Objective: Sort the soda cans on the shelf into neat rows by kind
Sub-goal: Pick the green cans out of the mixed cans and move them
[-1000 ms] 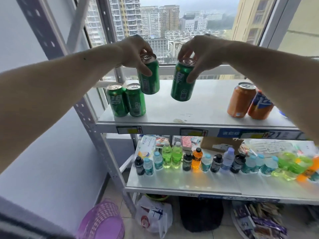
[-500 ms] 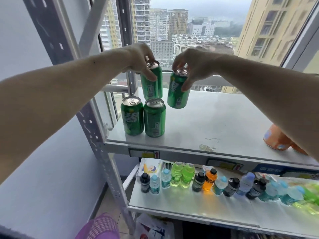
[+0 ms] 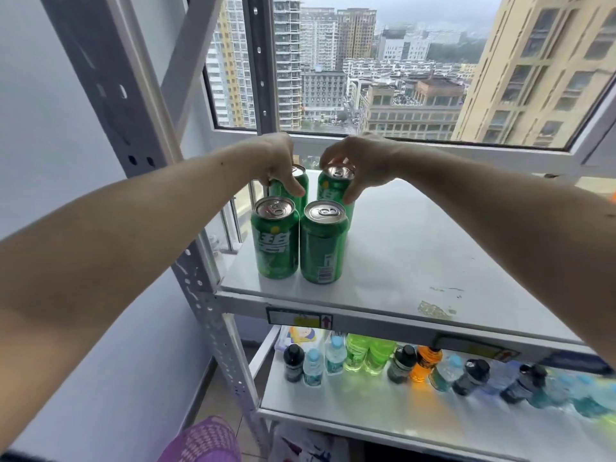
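Both grips clenched on cans: left hand [image 3: 278, 161] pinches the rim of the rear-left green can [image 3: 293, 188] from above, thumb down its front face; right hand [image 3: 358, 163] does the same on the rear-right green can [image 3: 328, 191], thumb on its right side. Both held cans upright, side by side with a narrow gap between them. Can't tell if their bases touch the shelf, the front cans hide them.

Front row: front-left green can [image 3: 276, 243] and front-right green can [image 3: 322, 246] stand upright on the top shelf [image 3: 416, 248], touching or nearly so, directly ahead of the held pair. Together the four form a 2x2 block at the shelf's left end, near the grey perforated upright [image 3: 200, 281]. Front-left label faces the camera with a white logo; front-right shows its barcode side.

Rest of the top shelf visible here is bare white surface with a scuffed patch [image 3: 433, 310] near the front edge. Yellow label strip [image 3: 300, 320] on the shelf lip.

Lower shelf [image 3: 366, 411]: a row of small bottles [image 3: 413, 361], mixed black, clear-blue, green, and orange. Purple mesh basket [image 3: 206, 441] on the floor. Window [image 3: 366, 61] behind with high-rise buildings.
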`<state>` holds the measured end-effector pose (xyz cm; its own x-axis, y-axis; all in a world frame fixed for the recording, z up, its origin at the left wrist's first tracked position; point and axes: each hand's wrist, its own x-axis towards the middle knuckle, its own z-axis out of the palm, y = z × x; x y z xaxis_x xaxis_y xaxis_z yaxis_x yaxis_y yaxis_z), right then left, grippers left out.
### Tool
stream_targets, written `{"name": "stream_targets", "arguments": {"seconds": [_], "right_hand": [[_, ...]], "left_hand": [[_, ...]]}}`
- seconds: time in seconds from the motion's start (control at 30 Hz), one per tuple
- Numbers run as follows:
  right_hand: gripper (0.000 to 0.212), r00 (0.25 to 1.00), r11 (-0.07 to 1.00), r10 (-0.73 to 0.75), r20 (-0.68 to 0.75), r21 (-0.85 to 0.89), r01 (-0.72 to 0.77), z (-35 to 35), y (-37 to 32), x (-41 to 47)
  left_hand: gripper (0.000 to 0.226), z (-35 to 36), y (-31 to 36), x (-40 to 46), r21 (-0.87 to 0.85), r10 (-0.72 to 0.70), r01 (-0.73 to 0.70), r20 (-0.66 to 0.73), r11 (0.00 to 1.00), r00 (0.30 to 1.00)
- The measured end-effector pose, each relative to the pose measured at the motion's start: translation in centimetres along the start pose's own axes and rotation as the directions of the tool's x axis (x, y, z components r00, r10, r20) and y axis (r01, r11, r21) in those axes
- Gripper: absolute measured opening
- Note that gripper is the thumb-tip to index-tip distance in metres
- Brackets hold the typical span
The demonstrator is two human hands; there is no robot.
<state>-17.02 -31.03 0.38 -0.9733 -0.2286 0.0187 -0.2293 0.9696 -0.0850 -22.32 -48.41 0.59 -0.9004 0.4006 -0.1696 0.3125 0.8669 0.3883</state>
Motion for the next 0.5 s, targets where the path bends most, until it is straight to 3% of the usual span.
{"name": "stream_targets", "arguments": {"seconds": [0.33,0.5], "right_hand": [[0.079,0.998,0.999,-0.035,0.055,0.033,0.033,1.1,-1.1,1.0],[0.084,0.997,0.996,0.053,0.059,0.062,-0.056,-0.1,-0.7,-1.2]], "left_hand": [[0.066,0.4,0.1,0.5,0.147,-0.015,0.007,0.055,0.989,0.998],[0.072,-1.1,1.4,-0.5,0.281,0.018,-0.035,0.064,0.959,0.998]]}}
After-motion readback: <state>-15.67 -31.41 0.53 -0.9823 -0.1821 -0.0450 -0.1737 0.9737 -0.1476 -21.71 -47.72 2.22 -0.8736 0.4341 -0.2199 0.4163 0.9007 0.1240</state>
